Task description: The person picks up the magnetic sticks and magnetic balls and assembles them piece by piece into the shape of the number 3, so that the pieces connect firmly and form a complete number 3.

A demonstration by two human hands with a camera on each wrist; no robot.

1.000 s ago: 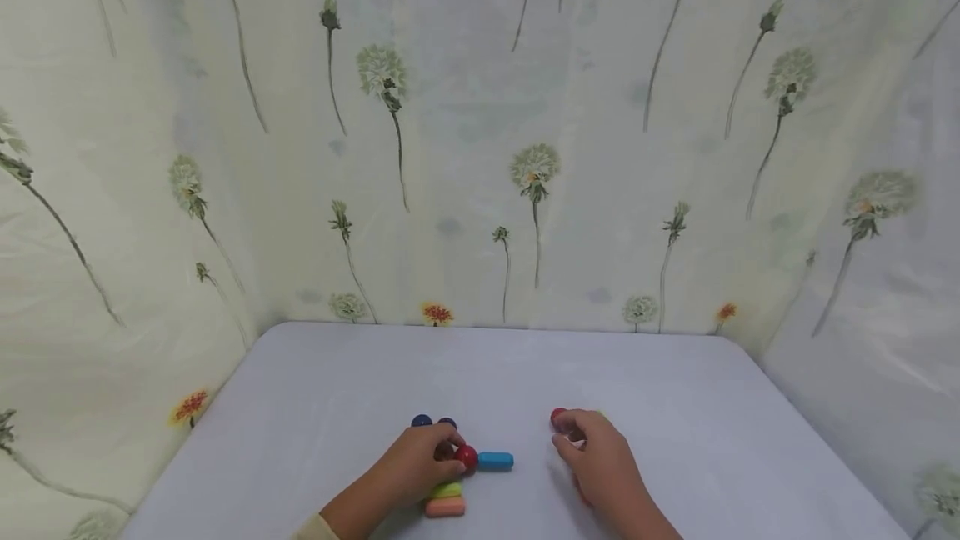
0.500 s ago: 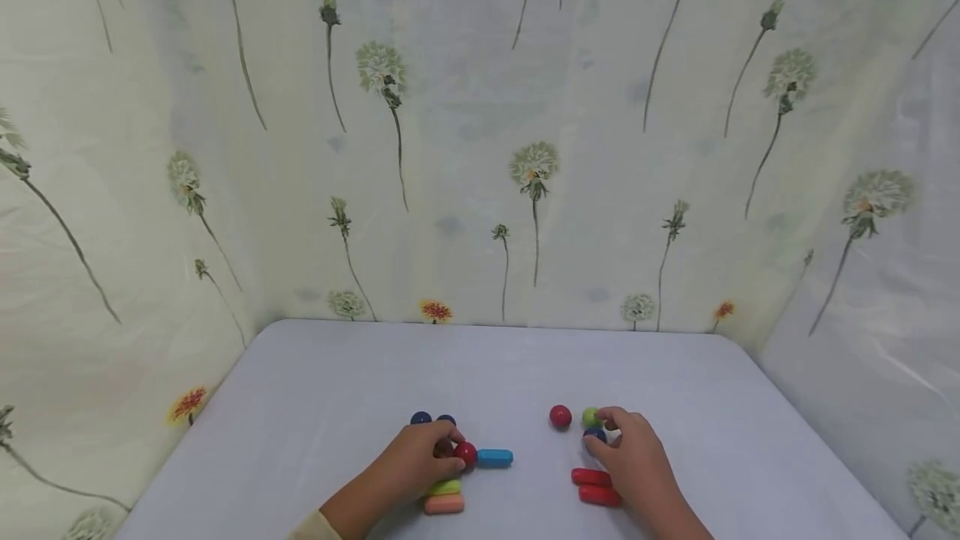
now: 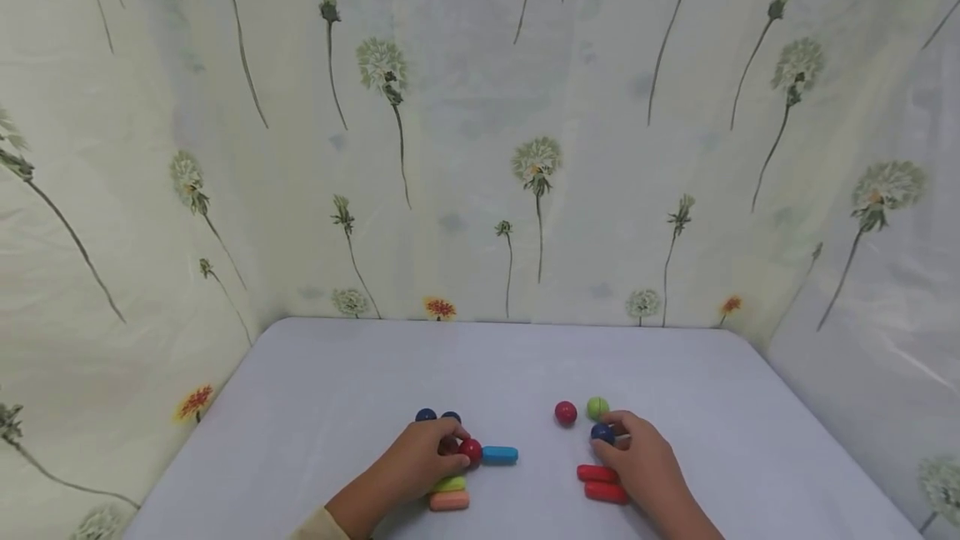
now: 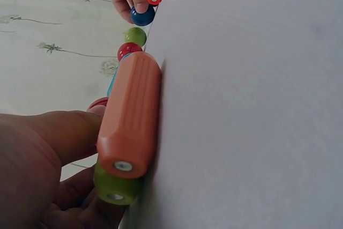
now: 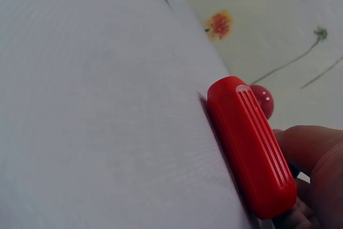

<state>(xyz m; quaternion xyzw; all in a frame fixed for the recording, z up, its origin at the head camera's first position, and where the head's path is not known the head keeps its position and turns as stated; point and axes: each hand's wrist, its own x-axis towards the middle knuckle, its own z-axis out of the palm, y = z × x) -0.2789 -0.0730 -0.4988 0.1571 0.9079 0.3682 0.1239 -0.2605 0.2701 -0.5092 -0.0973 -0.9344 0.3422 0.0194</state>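
My left hand (image 3: 420,461) pinches a red ball (image 3: 470,451) between thumb and fingers. A blue stick (image 3: 499,455) touches that ball's right side. Beside the left hand lie a yellow-green stick (image 3: 449,484) and an orange stick (image 3: 449,501), whose end shows a small metal disc in the left wrist view. My right hand (image 3: 645,461) holds a dark blue ball (image 3: 602,433) between thumb and fingers. Close to it are a green ball (image 3: 597,408) and a second red ball (image 3: 566,414). Two red sticks (image 3: 600,482) lie by the right thumb. Part of the left group is hidden by the hand.
Two dark blue balls (image 3: 426,415) sit just beyond the left hand. Everything stands on a white table (image 3: 360,365) with rounded far corners. A dandelion-patterned curtain (image 3: 465,123) surrounds the table at the back and sides.
The right hand has moved right from near the red ball to the dark blue ball and now grips it, uncovering the green ball and red sticks. The left hand holds still.
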